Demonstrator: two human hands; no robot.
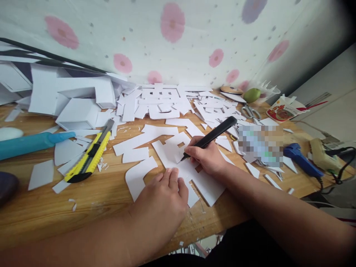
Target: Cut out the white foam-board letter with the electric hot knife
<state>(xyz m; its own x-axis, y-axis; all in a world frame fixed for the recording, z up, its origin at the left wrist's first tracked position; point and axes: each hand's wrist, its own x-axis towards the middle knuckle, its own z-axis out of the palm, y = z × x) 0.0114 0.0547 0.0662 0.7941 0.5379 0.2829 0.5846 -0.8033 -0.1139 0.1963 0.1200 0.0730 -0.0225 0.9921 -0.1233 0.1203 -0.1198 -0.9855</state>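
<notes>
My right hand (pixel 207 155) is closed around a black pen-like tool (pixel 215 132), whose thin tip touches a white cut-out board (pixel 180 163) with small rectangular openings. Flat on the board's lower left part rests my left hand (pixel 167 191), its fingers stretched out and pointing at the tool's tip. A curved white piece (pixel 139 176) lies just left of that hand. Further left is a yellow and black box cutter (pixel 90 154) with its blade out.
White offcuts (pixel 208 107) litter the back of the wooden table (pixel 105 207). Folded white shapes (pixel 78 92) stand at the back left, near a teal tool (pixel 30 144). Scissors (pixel 251 112), a paper tub (pixel 283 108) and a blue glue gun (pixel 302 159) lie rightward.
</notes>
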